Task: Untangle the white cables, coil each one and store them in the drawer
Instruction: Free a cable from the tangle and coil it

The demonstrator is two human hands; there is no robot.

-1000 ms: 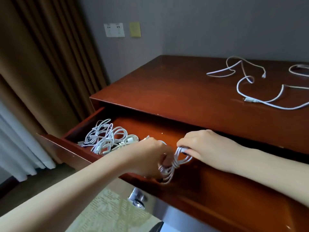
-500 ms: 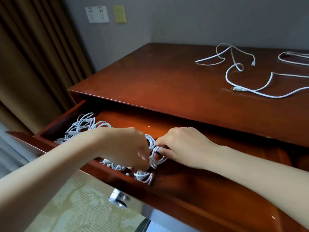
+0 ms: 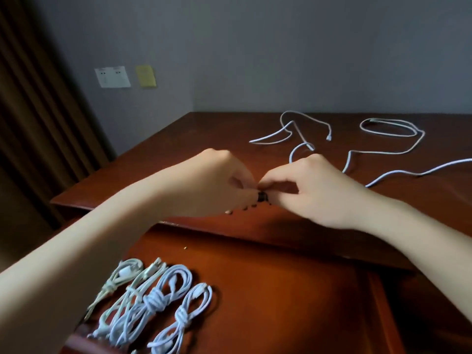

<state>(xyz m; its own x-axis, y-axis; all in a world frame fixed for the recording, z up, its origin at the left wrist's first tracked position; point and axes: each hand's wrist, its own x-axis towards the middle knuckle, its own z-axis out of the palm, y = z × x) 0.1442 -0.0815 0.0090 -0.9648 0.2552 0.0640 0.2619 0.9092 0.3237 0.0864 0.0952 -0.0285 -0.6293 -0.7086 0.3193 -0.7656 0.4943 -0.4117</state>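
left hand [image 3: 214, 182]: fingers curled, tips meeting right hand [image 3: 314, 190] above front edge of glossy red-brown wooden desktop [image 3: 178, 159]; cannot tell if either pinches anything | knotted coils of white cable [image 3: 153, 300]: front-left corner of open red-brown wooden drawer [image 3: 281, 290] | loose white cables [image 3: 357, 152]: desktop's far right

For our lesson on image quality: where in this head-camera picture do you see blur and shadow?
Head view: light dim and soft; the coiled cables in the drawer look smeared, as do the fingers where left hand and right hand meet; a soft shadow lies beneath them on the desk's front edge; the wall socket is unsharp; loose cables look fairly crisp.
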